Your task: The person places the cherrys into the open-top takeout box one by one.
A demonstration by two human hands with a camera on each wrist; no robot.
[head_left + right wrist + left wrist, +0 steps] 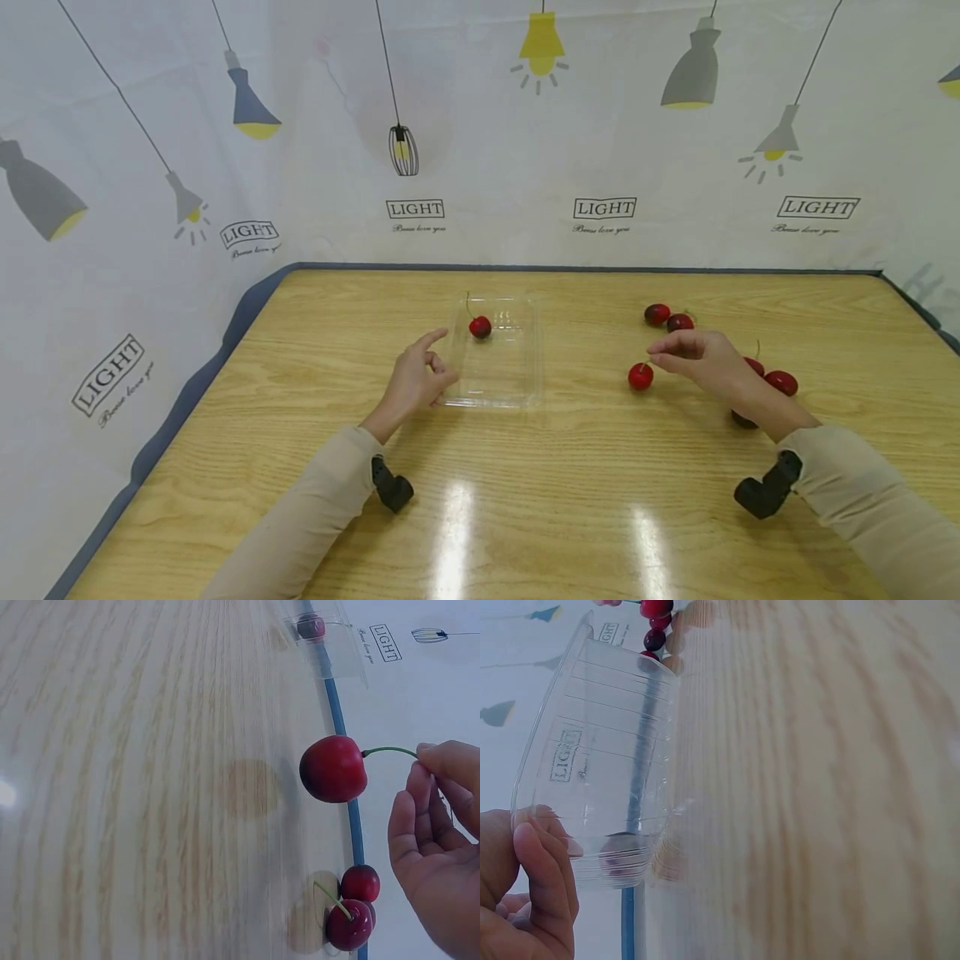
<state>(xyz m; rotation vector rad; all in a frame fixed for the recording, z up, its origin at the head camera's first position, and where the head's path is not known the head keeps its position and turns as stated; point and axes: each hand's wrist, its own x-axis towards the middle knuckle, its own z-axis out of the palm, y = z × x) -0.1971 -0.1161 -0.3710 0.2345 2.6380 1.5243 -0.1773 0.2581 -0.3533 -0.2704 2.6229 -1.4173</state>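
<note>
My right hand (701, 358) pinches the green stem of a red cherry (334, 769), which hangs above the table in the right wrist view. At the left side of a clear plastic container (495, 367), my left hand (416, 375) holds the rim, with the thumb over the edge and other fingers outside. The left index finger points forward. Inside the container, near its far left, lies one dark red cherry (480, 327) with its stem up. Near my right hand, two cherries (657, 314) lie beyond it; several more, including a dark red cherry (782, 383), are partly hidden by the wrist.
The wooden table (540, 467) carries everything. A white backdrop cloth (487, 167) printed with lamps rises along its far and left edges. Each wrist wears a black camera mount; the right mount (768, 487) hangs low over the table.
</note>
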